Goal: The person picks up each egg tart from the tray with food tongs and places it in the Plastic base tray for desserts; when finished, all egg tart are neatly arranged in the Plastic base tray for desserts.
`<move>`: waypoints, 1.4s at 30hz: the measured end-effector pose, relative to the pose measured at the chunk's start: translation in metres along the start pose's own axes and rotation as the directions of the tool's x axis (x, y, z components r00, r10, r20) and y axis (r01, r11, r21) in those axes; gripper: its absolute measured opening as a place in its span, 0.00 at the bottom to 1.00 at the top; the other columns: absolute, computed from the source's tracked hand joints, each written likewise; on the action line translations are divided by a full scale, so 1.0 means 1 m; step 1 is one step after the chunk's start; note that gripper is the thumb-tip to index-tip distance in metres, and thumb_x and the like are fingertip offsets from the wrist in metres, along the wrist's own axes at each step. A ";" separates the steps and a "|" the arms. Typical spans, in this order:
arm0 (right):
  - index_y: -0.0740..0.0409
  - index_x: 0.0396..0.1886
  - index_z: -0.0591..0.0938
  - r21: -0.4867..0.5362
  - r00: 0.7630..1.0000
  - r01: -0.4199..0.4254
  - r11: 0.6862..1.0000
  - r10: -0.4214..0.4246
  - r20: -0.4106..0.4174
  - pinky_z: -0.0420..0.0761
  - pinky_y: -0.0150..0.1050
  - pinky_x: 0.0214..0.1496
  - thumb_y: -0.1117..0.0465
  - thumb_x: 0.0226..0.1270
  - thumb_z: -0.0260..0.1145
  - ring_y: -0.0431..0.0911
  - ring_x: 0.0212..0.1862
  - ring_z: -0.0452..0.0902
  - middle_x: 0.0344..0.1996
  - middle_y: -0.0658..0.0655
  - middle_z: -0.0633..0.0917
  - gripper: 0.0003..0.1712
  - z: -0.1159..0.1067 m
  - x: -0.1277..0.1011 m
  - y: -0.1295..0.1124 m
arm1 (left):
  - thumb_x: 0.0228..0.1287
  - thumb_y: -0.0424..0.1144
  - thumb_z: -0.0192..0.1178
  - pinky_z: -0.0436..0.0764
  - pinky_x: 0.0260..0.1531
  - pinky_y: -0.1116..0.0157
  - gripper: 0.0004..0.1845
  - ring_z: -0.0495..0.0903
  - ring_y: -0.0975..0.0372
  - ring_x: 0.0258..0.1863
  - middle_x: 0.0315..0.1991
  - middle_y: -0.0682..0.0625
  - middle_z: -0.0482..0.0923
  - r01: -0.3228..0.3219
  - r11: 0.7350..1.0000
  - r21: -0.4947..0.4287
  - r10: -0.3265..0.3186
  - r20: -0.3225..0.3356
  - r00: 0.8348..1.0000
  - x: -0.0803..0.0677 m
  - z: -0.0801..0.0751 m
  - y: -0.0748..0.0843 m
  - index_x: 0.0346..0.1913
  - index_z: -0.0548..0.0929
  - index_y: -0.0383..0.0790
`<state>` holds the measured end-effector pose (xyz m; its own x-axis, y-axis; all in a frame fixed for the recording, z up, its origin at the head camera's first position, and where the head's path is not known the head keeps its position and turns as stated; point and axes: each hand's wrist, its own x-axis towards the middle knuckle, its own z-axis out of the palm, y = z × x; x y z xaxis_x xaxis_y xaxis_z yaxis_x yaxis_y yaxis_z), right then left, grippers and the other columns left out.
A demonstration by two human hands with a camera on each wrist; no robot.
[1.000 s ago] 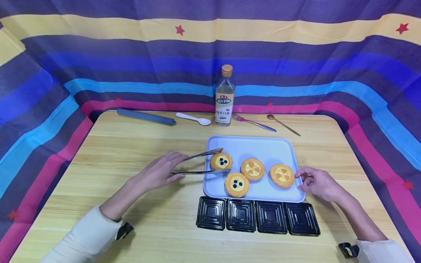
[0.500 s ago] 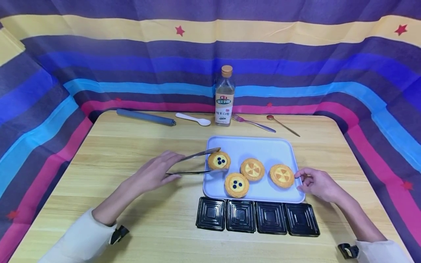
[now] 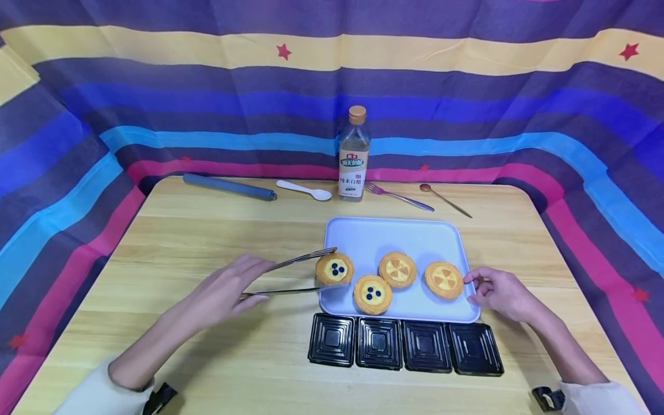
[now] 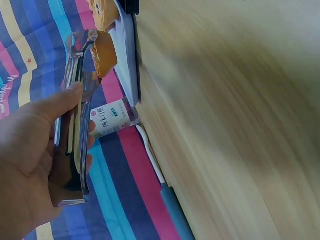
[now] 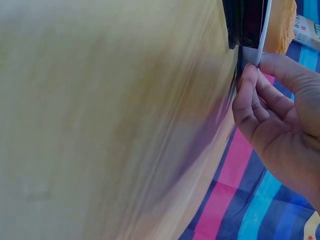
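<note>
My left hand point(image 3: 223, 291) holds metal tongs point(image 3: 303, 257), thumb along one side in the left wrist view. Between the tong arms is an egg tart point(image 3: 334, 268) topped with three dark berries, overlapping the left rim of the white tray point(image 3: 399, 230). In the left wrist view this tart point(image 4: 104, 52) shows side-on in the tips, apart from the wooden surface. A second berry tart point(image 3: 372, 294) and two tarts with wedge-shaped toppings, one central point(image 3: 397, 270) and one right point(image 3: 444, 280), sit on the tray. My right hand point(image 3: 505, 294) pinches the tray's right edge between thumb and fingers.
Several black square plastic trays point(image 3: 332, 340) stand in a row along the white tray's front edge. Behind it are a vinegar bottle point(image 3: 354, 167), white spoon point(image 3: 306, 191), fork point(image 3: 399, 197), thin long-handled spoon point(image 3: 446, 200) and blue-grey rod point(image 3: 228, 187). Striped cloth surrounds the table.
My left hand has drawn back left and toward me, and the tongs have carried the berry tart from inside the tray to its left rim. The right hand stays at the tray's edge.
</note>
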<state>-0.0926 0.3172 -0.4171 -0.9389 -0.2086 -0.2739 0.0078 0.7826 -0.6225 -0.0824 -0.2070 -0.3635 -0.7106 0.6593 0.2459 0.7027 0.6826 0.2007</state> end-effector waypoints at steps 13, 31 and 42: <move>0.65 0.47 0.77 0.000 1.000 -0.019 1.000 0.019 0.007 0.73 0.30 0.24 0.69 0.52 0.71 0.39 0.29 0.72 0.28 0.54 0.79 0.20 0.001 0.001 0.000 | 0.54 0.47 0.67 0.83 0.46 0.62 0.29 0.79 0.61 0.49 0.50 0.50 0.80 -0.068 0.997 0.039 0.069 -0.016 0.998 -0.023 -0.003 0.021 0.57 0.76 0.37; 0.65 0.45 0.78 -0.005 0.999 0.034 0.999 -0.034 -0.016 0.73 0.29 0.24 0.70 0.51 0.70 0.34 0.27 0.71 0.26 0.54 0.79 0.19 -0.001 0.003 0.004 | 0.49 0.47 0.70 0.84 0.43 0.66 0.30 0.78 0.67 0.46 0.49 0.56 0.80 -0.085 0.995 -0.052 0.084 -0.023 0.996 -0.052 0.007 0.041 0.57 0.77 0.42; 0.65 0.46 0.78 -0.012 1.000 0.025 1.000 -0.025 -0.006 0.73 0.29 0.24 0.70 0.52 0.69 0.35 0.27 0.71 0.27 0.54 0.79 0.19 -0.001 0.002 0.001 | 0.47 0.44 0.71 0.83 0.41 0.67 0.30 0.78 0.68 0.45 0.48 0.57 0.80 -0.082 0.994 -0.075 0.080 -0.031 0.996 -0.057 0.004 0.041 0.57 0.78 0.43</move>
<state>-0.0949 0.3178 -0.4177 -0.9407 -0.2246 -0.2541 -0.0198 0.7843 -0.6200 -0.0139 -0.2151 -0.3735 -0.6508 0.7016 0.2901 0.7592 0.6008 0.2502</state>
